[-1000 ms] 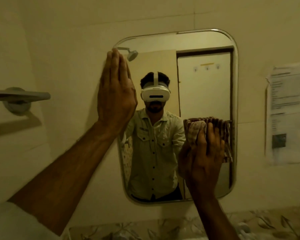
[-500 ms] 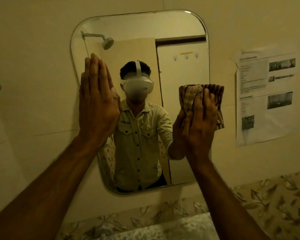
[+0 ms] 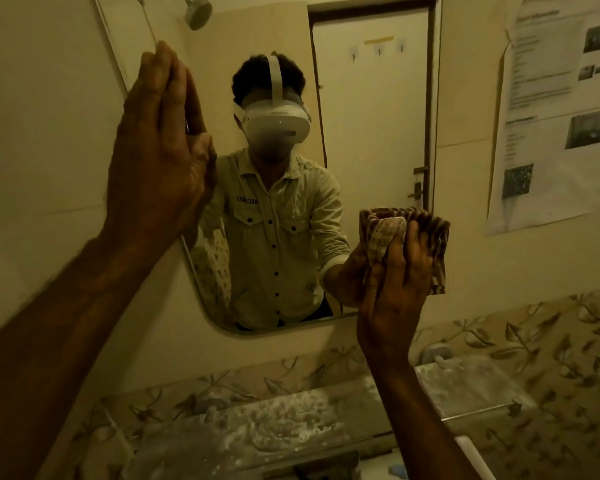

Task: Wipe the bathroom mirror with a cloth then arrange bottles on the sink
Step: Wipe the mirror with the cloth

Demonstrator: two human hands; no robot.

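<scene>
A rounded-corner mirror (image 3: 368,98) hangs on the pale tiled wall, tilted in view. My left hand (image 3: 160,147) lies flat, fingers together, against the mirror's left edge. My right hand (image 3: 395,275) presses a brown striped cloth (image 3: 426,237) against the mirror's lower right corner. The cloth is bunched and its reflection shows beside it. No bottles are in view.
A glass shelf (image 3: 291,420) with white stains runs below the mirror on metal brackets. Leaf-patterned tiles (image 3: 551,358) cover the lower wall. Printed paper sheets (image 3: 561,109) are stuck on the wall to the right. The mirror reflects a shower head and a door.
The view has tipped down and closer, bringing the shelf into sight. My right hand with the cloth has moved down the mirror's right side to its lower corner. My left hand stays flat.
</scene>
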